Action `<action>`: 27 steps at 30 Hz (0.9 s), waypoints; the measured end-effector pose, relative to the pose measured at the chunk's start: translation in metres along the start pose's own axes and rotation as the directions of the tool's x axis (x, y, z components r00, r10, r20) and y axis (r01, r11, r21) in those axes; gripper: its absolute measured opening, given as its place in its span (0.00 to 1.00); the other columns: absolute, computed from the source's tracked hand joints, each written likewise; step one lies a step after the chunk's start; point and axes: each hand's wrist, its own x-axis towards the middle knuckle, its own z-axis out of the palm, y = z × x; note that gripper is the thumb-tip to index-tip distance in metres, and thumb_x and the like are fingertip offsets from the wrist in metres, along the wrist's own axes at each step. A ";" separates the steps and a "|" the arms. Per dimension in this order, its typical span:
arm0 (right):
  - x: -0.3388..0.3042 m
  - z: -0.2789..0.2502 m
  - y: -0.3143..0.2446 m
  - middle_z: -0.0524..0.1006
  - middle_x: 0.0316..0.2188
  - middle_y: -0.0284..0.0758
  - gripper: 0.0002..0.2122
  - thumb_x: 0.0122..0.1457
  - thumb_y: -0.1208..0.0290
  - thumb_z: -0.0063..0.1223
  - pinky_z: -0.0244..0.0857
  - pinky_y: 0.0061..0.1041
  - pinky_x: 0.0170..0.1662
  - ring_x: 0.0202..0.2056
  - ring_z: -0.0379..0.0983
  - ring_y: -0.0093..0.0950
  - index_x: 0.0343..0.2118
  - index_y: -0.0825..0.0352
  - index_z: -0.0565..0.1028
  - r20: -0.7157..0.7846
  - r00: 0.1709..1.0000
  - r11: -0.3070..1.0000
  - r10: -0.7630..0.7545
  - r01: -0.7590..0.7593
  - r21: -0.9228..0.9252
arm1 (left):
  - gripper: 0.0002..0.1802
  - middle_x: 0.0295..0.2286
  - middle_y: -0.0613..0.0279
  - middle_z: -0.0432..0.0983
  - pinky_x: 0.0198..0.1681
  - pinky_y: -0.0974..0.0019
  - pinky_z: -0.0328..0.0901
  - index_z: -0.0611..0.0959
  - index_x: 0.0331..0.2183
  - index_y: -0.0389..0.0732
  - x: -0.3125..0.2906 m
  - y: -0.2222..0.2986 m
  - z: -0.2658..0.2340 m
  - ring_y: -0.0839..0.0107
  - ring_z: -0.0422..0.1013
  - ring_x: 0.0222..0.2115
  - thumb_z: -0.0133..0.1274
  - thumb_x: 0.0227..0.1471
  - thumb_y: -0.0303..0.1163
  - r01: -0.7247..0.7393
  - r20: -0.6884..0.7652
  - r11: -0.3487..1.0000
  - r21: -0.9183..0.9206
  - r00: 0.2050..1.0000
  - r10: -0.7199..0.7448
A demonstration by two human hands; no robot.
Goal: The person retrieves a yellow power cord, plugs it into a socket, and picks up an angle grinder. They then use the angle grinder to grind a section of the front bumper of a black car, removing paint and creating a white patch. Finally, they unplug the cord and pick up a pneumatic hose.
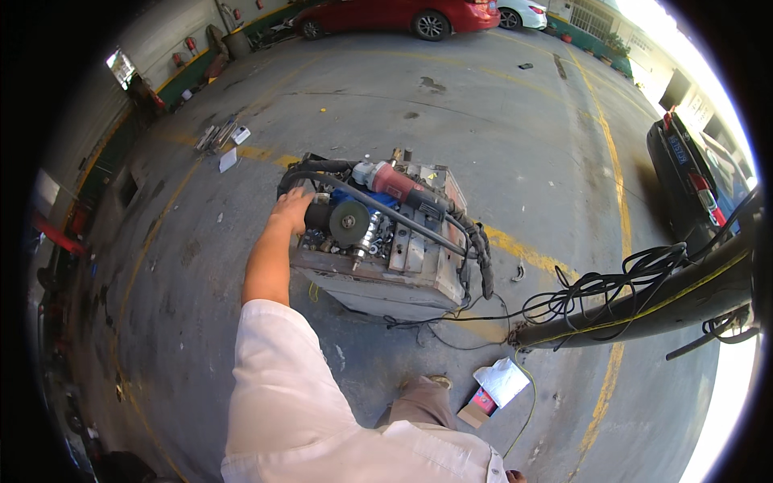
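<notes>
Fingers of the left hand (291, 211) lie along the near-left side of a dark cylinder (319, 216) on a metal cabinet (366, 295) — I cannot tell whether they close on it or only touch. Just right of the hand stands a round greenish disc (349, 223), with a shiny ribbed metal part (369, 237) beside it. Farther right and beyond, a red-and-black power tool (394, 183) lies unheld, near a long dark bar (403, 220). The reach to the cylinder looks done; nothing is lifted clear, and how much work is left cannot be judged. Well right of the hand, coiled cables (596, 286) hang against a post (644, 302); nearer the body, an opened carton (475, 414) sits on the floor. The right hand's state cannot be told — at most a sliver shows at the lower edge.
</notes>
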 end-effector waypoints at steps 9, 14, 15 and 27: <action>-0.049 0.026 -0.051 0.81 0.23 0.42 0.13 0.55 0.71 0.56 0.69 0.29 0.26 0.21 0.76 0.29 0.38 0.76 0.80 0.083 0.995 0.968 -0.062 0.081 -0.238 | 0.50 0.50 0.44 0.75 0.56 0.53 0.68 0.68 0.58 0.40 0.029 -0.027 0.012 0.47 0.72 0.52 0.70 0.30 0.32 -0.251 -0.035 0.963 -0.094 0.968 0.249; -0.058 0.025 -0.037 0.82 0.26 0.44 0.15 0.53 0.68 0.57 0.72 0.32 0.33 0.27 0.79 0.34 0.38 0.76 0.80 0.106 0.989 0.905 -0.104 0.139 -0.403 | 0.49 0.42 0.51 0.74 0.53 0.51 0.66 0.70 0.57 0.41 -0.035 -0.036 0.031 0.48 0.71 0.47 0.71 0.31 0.34 -0.193 -0.320 0.981 -0.012 0.930 0.179; -0.059 0.023 -0.036 0.82 0.26 0.44 0.15 0.53 0.68 0.57 0.72 0.32 0.33 0.27 0.79 0.34 0.38 0.76 0.80 0.105 0.986 0.910 -0.130 0.161 -0.383 | 0.49 0.41 0.53 0.73 0.50 0.51 0.66 0.70 0.57 0.43 -0.053 -0.043 0.031 0.51 0.70 0.45 0.71 0.31 0.36 -0.178 -0.389 0.983 0.049 0.903 0.183; -0.066 0.058 0.034 0.84 0.28 0.43 0.15 0.54 0.65 0.57 0.75 0.34 0.34 0.29 0.81 0.33 0.36 0.73 0.84 0.329 0.944 0.879 0.014 0.145 -0.453 | 0.45 0.48 0.41 0.75 0.52 0.47 0.66 0.70 0.57 0.34 -0.451 -0.082 0.116 0.43 0.72 0.48 0.67 0.36 0.33 0.437 -0.404 0.603 -0.667 0.469 -0.786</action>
